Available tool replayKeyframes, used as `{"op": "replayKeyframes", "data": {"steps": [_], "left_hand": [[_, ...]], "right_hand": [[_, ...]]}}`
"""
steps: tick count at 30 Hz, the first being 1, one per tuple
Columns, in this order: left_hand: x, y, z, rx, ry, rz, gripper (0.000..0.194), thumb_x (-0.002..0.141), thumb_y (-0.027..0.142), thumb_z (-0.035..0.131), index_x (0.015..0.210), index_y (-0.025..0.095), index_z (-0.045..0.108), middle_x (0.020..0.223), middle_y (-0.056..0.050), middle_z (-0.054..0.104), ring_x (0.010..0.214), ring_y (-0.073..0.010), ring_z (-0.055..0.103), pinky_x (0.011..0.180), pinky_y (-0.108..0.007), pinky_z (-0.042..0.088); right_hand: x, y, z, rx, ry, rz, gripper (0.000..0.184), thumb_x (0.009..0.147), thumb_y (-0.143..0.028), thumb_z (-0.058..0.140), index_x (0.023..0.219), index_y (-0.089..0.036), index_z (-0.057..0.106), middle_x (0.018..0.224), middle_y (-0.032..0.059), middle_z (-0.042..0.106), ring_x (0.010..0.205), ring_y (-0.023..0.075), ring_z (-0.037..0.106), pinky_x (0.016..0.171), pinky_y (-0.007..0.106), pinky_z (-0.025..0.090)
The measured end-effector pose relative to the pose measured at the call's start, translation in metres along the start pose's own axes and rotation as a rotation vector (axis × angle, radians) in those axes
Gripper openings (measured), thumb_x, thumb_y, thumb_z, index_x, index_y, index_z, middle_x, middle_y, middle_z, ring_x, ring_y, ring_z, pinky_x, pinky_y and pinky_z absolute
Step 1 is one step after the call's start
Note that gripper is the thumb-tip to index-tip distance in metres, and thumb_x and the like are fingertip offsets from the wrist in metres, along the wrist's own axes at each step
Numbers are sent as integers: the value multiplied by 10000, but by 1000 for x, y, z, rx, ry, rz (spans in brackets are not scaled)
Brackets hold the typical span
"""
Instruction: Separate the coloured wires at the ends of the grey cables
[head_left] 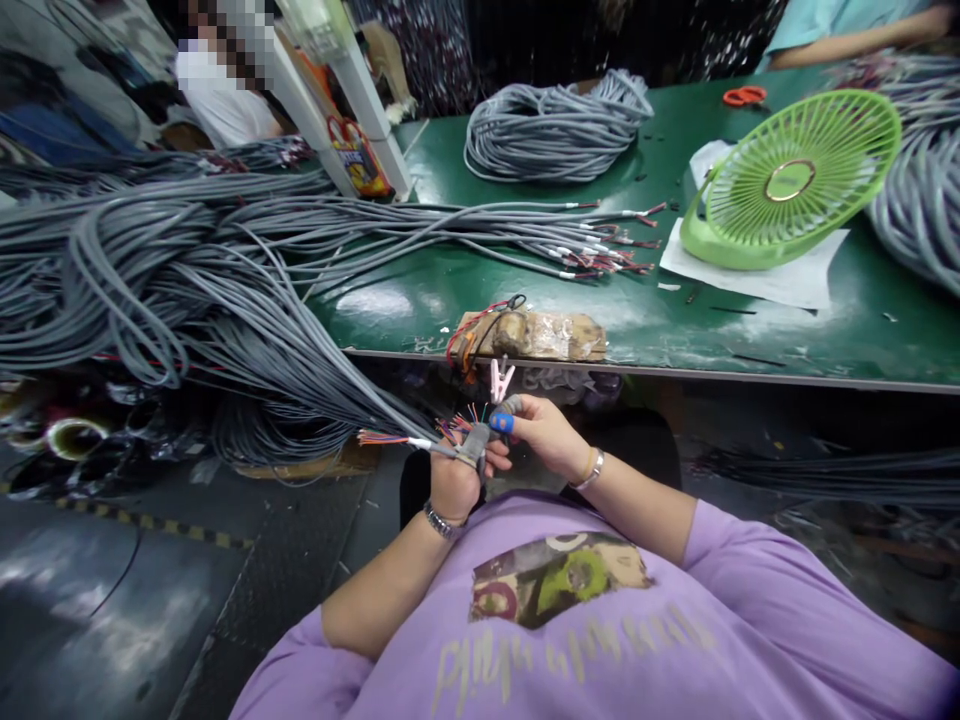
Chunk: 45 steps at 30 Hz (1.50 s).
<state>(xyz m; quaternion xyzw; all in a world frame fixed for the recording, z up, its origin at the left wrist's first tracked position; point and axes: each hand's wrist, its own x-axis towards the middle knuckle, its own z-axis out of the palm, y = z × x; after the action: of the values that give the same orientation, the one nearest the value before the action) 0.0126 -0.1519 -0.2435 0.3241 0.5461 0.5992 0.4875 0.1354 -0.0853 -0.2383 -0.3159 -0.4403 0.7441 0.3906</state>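
Note:
My left hand is closed around the stripped ends of several grey cables, just below the bench edge. Thin coloured wires fan out of the cable ends beside its fingers. Grey wrapping covers the thumb of that hand. Close by on the right, my right hand pinches at the wire tips, with blue tape on its thumb and grey wrapping on a finger. Whatever lies between its fingertips is too small to make out. A pink clothespin stands just beyond both hands at the bench edge.
A wooden block with wires lies on the green bench. Behind it are more cable ends, a coiled cable bundle, a green fan and orange scissors. Two people are across the bench.

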Motion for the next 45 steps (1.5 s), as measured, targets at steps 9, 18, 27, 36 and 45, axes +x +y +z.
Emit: {"op": "replayKeyframes", "data": {"steps": [9,18,27,36,45], "left_hand": [[-4,6,-1,-13,41,17,354,749,489,670,710,138,639,536,-26,661,378,-113,597,321,-163,343],[-1,22,-3,-69,-213,-52,373,688,490,728,631,127,661,476,-24,635,308,-110,538,290,-178,392],[10,26,4,-70,-287,-76,337,716,454,720,647,128,667,466,-13,626,300,-98,524,287,-164,377],[13,22,7,-51,-266,-110,355,699,465,718,633,125,640,462,-13,614,298,-98,515,286,-170,360],[14,19,6,-23,-258,-125,372,700,477,717,632,123,629,458,-13,609,298,-95,511,292,-170,351]], "right_hand": [[-2,0,-5,117,13,65,291,612,-353,811,670,-156,604,581,-41,519,532,74,416,522,223,352],[22,-9,-17,261,-58,209,513,713,-646,663,800,-141,628,710,6,578,542,71,448,497,207,371],[33,-5,0,109,85,-115,561,700,-710,616,676,-150,611,575,-21,529,499,68,381,480,215,295],[43,-5,7,527,-28,131,455,765,-592,662,776,-137,668,601,-7,576,521,91,446,517,233,394],[44,1,6,602,-49,162,443,816,-578,616,813,-139,667,625,0,597,527,91,470,511,221,408]]}}
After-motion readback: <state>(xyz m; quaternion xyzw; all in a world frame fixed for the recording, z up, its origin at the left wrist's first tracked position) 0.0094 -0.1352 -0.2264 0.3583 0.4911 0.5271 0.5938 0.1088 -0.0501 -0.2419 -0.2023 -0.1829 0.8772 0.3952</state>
